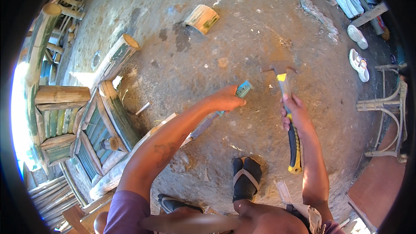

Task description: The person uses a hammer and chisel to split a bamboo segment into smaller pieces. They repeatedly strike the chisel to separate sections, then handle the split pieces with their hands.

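My left hand (228, 98) is closed around the teal handle of a bladed tool (201, 126); its grey blade runs back under my left forearm toward the lower left. Whether it is a knife or a chisel I cannot tell. My right hand (295, 112) grips a claw hammer (294, 147) partway up its black and yellow handle. The hammer's head points away from me, and the lower handle hangs free below my fingers. The two tools are apart, both held over the dirt floor (255, 56).
A bamboo piece of furniture (117, 117) stands at the left, beside my left arm. Farther off lies a short split bamboo piece (202, 19). White shoes (359, 65), a rattan frame (383, 104) and a brown board (377, 177) line the right side. My sandalled feet (246, 177) are below.
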The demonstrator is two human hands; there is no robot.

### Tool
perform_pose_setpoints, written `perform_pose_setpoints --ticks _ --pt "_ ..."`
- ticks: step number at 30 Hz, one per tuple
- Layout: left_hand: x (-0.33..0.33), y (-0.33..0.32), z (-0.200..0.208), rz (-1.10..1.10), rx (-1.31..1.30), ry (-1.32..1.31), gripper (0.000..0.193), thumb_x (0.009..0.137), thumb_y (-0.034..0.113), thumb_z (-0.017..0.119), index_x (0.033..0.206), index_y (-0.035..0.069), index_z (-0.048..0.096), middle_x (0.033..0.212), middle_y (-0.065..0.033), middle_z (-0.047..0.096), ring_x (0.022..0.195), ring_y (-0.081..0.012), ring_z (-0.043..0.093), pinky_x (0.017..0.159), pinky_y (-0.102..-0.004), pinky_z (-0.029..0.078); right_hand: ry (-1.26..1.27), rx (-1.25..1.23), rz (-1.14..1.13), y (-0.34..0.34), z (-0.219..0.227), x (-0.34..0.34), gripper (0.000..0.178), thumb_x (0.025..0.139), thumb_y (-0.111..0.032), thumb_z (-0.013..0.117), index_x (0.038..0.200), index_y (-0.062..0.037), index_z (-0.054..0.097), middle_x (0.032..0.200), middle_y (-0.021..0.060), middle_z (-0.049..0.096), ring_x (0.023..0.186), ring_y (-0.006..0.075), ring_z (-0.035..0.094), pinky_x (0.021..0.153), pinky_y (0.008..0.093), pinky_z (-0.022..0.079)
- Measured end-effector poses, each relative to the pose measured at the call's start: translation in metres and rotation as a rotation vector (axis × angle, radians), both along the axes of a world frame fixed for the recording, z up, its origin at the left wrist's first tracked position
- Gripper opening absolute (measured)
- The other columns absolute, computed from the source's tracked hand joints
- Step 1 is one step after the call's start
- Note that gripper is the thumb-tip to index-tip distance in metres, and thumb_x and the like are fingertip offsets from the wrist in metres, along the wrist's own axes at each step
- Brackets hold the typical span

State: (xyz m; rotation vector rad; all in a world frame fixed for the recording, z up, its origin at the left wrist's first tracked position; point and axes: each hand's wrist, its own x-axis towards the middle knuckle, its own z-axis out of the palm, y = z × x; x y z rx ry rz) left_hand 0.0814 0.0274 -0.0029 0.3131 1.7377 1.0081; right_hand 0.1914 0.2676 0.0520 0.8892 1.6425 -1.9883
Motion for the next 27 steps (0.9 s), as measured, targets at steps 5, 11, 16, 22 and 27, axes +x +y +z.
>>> perform_pose_setpoints --ticks 5,11,16,22,27 --pt "0.013 0.008 -0.013 -0.091 -0.057 0.141 0.031 0.088 0.027 0.066 0.103 0.003 0.052 0.072 -0.0066 0.058 0.061 -0.0183 0.058 0.055 -0.0362 0.046 -0.078 0.061 0.338 0.013 0.009 -0.005 0.025 0.102 -0.032 0.053 0.099 -0.0075 0.048 0.066 -0.0013 0.047 0.044 0.0053 0.042 0.037 0.0227 0.038" --pt "0.031 0.016 -0.021 -0.175 -0.039 0.331 0.039 0.087 0.030 0.067 0.110 0.002 0.053 0.078 -0.0077 0.059 0.068 -0.0200 0.059 0.060 -0.0369 0.047 -0.012 0.075 0.157 0.036 0.022 -0.022 0.023 0.102 -0.032 0.052 0.099 -0.0088 0.048 0.065 -0.0027 0.047 0.044 0.0045 0.041 0.036 0.0216 0.037" --pt "0.011 0.004 0.004 -0.046 -0.116 0.124 0.039 0.089 0.031 0.065 0.114 0.004 0.051 0.075 -0.0056 0.056 0.061 -0.0148 0.055 0.056 -0.0347 0.045 0.078 0.103 -0.168 0.031 0.011 -0.017 0.023 0.102 -0.031 0.052 0.098 -0.0088 0.048 0.065 -0.0021 0.047 0.046 0.0046 0.042 0.037 0.0224 0.036" --pt "0.010 0.001 0.015 0.023 -0.056 0.046 0.036 0.090 0.029 0.066 0.112 0.006 0.050 0.070 -0.0022 0.052 0.057 -0.0124 0.052 0.053 -0.0326 0.044 -0.175 0.098 0.312 0.040 0.026 0.011 0.029 0.101 -0.037 0.054 0.098 -0.0093 0.048 0.065 -0.0035 0.045 0.045 0.0041 0.040 0.036 0.0214 0.035" --pt "0.010 -0.002 0.009 0.016 -0.034 0.024 0.035 0.090 0.026 0.066 0.112 0.006 0.049 0.069 -0.0019 0.051 0.056 -0.0122 0.052 0.051 -0.0327 0.044 0.041 0.052 -0.109 0.053 0.037 -0.031 0.028 0.101 -0.032 0.053 0.103 -0.0052 0.049 0.066 -0.0022 0.047 0.045 0.0058 0.041 0.038 0.0230 0.038"
